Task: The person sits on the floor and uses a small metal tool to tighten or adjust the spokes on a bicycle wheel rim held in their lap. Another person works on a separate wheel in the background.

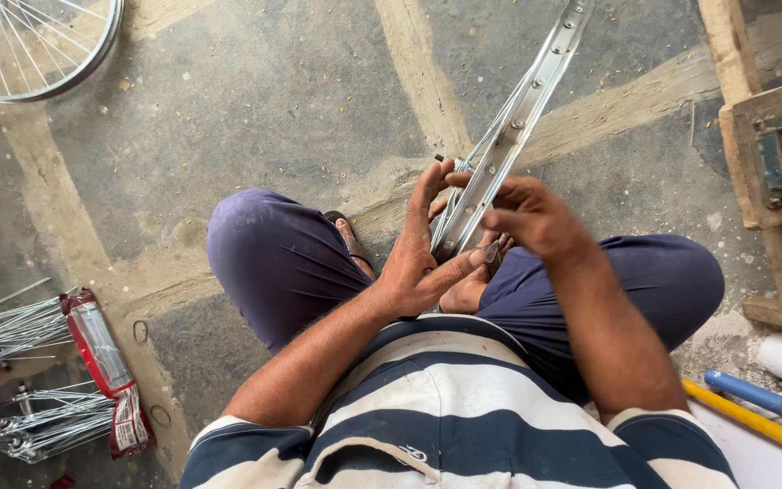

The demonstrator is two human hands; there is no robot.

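Wheel rim (509,127) between both hands

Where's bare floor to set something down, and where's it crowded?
Free: floor between the spoked wheel and the rim; also between the rim and the wooden frame. Crowded: spoke bundles lower left; coloured handles lower right; both hands, left hand and right hand, on the rim.
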